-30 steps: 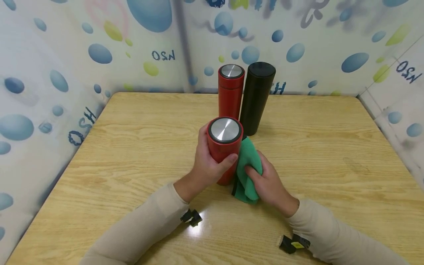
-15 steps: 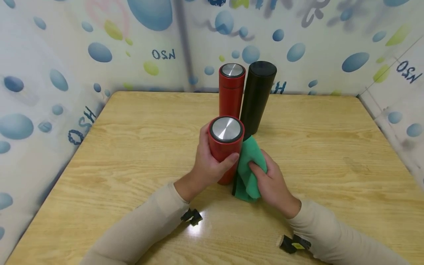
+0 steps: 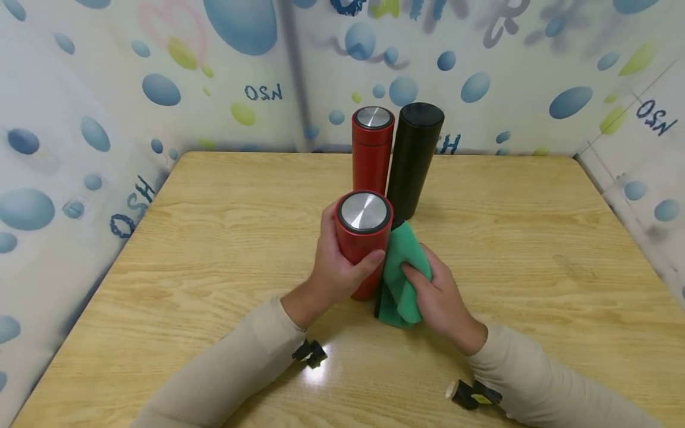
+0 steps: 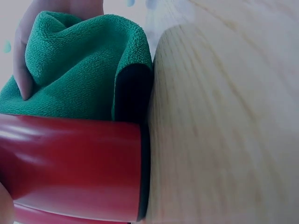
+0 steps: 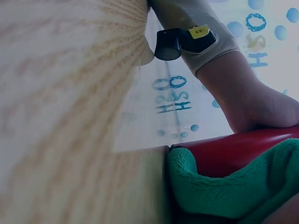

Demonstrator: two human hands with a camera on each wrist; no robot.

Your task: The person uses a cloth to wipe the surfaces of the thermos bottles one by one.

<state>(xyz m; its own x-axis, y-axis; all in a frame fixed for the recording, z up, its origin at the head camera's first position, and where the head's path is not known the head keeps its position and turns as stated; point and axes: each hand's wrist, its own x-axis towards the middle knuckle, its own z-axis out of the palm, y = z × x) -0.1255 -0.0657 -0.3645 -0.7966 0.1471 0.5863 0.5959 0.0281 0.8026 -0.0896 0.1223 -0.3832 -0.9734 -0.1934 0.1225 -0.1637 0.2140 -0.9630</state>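
My left hand (image 3: 337,267) grips a red thermos bottle (image 3: 364,244) with a silver-topped, black-rimmed lid, its thumb across the near side. The bottle stands upright; in the left wrist view its dark base rim (image 4: 145,172) meets the table. Folded green cloth (image 3: 401,279) with a black edge is pinched in my right hand (image 3: 444,297), thumb on top. The cloth lies against the bottle's right side, as the right wrist view also shows with the cloth (image 5: 224,191) touching the red wall (image 5: 229,154). The right fingers behind the cloth are mostly hidden.
Behind the held bottle stand a second red thermos bottle (image 3: 373,154) and a taller black bottle (image 3: 416,160), close together. The wooden table (image 3: 214,238) ends at patterned walls (image 3: 241,59) at the back and sides. Small black cameras (image 3: 473,395) sit on both wrists.
My right hand and the cloth have shifted slightly right, and more of the cloth's front shows. The left hand and the bottle stay in place; the view tilts slightly.
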